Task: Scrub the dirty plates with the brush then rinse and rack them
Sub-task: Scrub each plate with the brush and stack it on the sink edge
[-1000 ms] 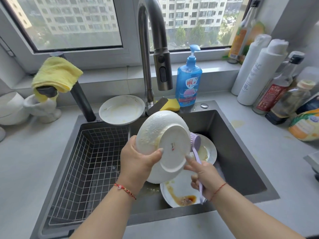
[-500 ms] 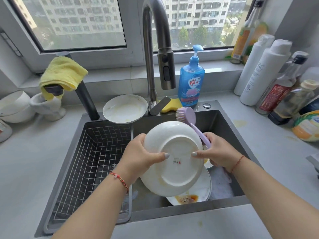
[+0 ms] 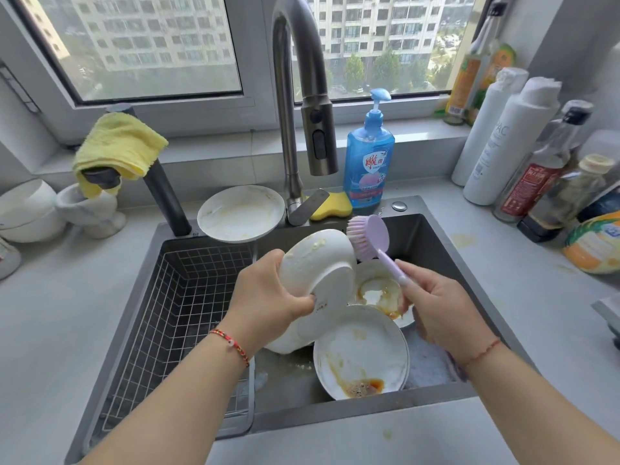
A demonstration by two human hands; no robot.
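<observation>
Head view, the only one available: a white plate [image 3: 317, 273] is held tilted on edge above the sink [image 3: 436, 236], underside toward the camera, a smear of residue along its upper rim. Judged glazed ceramic: stiff, moderately heavy, brittle if it drops onto the dishes below, and probably slick once wet or soapy. Best hold looks to be at the rim, thumb across the foot ring and fingers behind, which is roughly the present hold. Left hand [image 3: 265, 297] grips the plate at its left and lower edge, fingers curled round the rim. Right hand [image 3: 436, 313] is closed narrowly on the lilac handle of the brush [image 3: 369, 239]; the bristle head sits against the plate's upper right edge, apparently touching. Below, in the basin, a dirty plate [image 3: 360, 352] with brown sauce lies flat, and a second soiled plate [image 3: 379, 290] sits just behind it, partly hidden by the right hand. Another used plate [image 3: 241, 213] rests on the sink's back ledge beside the faucet [image 3: 295, 105]. The wire rack [image 3: 181, 297] fills the left basin; no plates seen in it. Blue soap bottle [image 3: 368, 162] and yellow sponge [image 3: 332, 206] stand behind the sink. No water visible from the faucet. Judgement: scrubbing stage, rinse and racking not yet done.
</observation>
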